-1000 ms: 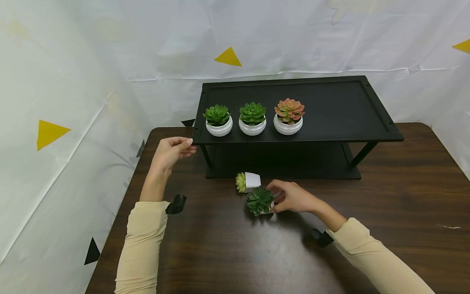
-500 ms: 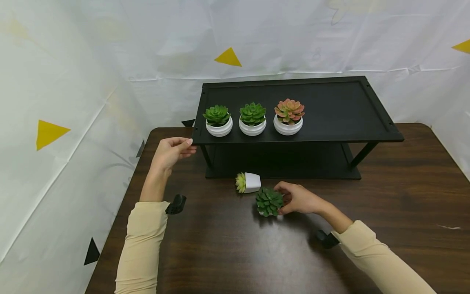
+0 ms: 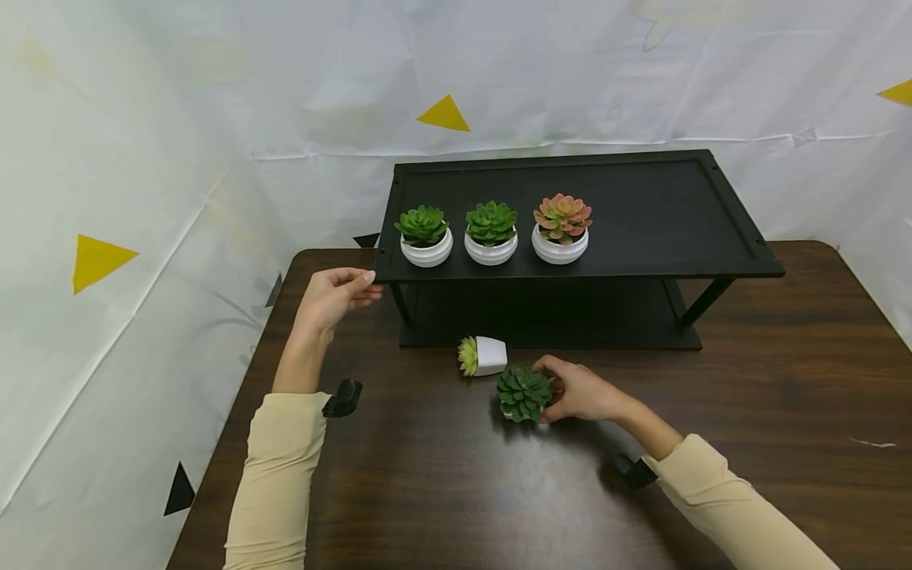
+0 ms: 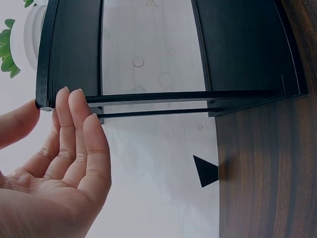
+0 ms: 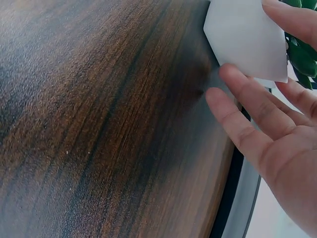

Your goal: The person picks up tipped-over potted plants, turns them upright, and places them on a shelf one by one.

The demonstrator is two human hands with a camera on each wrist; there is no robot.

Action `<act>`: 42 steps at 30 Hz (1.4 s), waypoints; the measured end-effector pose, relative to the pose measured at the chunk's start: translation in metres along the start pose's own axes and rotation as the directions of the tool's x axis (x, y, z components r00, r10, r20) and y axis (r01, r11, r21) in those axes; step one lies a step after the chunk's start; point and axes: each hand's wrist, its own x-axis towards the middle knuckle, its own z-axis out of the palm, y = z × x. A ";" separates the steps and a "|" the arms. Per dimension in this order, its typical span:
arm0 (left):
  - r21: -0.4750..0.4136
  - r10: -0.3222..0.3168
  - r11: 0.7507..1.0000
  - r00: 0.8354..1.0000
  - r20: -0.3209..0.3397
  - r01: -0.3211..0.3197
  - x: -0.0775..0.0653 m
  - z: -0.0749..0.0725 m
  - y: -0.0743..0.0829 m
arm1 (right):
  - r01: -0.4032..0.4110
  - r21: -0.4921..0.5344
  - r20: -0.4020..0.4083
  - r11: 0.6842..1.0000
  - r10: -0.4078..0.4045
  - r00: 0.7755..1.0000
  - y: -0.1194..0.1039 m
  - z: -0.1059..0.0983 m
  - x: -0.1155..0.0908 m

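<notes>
My left hand (image 3: 329,299) pinches the front left corner of a black two-tier shelf (image 3: 641,214), thumb above the board and fingers beneath it. My right hand (image 3: 580,389) holds a dark green potted succulent (image 3: 523,392) in front of the shelf. In the right wrist view, its white pot (image 5: 247,39) sits between thumb and fingers, low over the wood. Just behind it, a small light green succulent in a white pot (image 3: 490,356) lies on its side, leaves toward the left.
Along the upper board's front stand a left green succulent (image 3: 425,253), a middle green one (image 3: 491,252) and a pinkish one (image 3: 560,249), all in round white pots. The shelf stands on a dark wooden table (image 3: 427,491). White sheeting (image 3: 570,79) hangs behind and at the sides.
My right hand has moved slightly to the right with the dark green succulent, away from the toppled one. The left hand stays at the shelf corner.
</notes>
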 end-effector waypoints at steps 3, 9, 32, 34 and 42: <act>0.000 -0.001 1.000 1.000 0.000 0.001 0.000 0.000 0.000 | 0.006 0.004 -0.004 1.000 -0.006 1.000 0.002 0.001 0.000; 0.006 -0.001 1.000 1.000 0.000 0.001 0.001 0.000 -0.001 | 0.029 0.009 -0.005 1.000 -0.029 1.000 0.003 0.003 0.000; -0.012 -0.008 1.000 1.000 0.001 0.008 0.000 0.000 -0.002 | 0.050 -0.079 -0.054 0.996 -0.055 0.997 -0.003 0.000 -0.005; -0.010 -0.007 1.000 1.000 0.001 0.007 0.001 0.000 -0.002 | 0.048 -0.065 -0.054 0.997 -0.052 0.997 -0.005 -0.001 -0.006; -0.013 0.004 1.000 1.000 0.003 -0.004 0.001 0.000 -0.002 | 0.043 -0.022 -0.059 0.999 -0.044 0.997 -0.011 -0.011 -0.013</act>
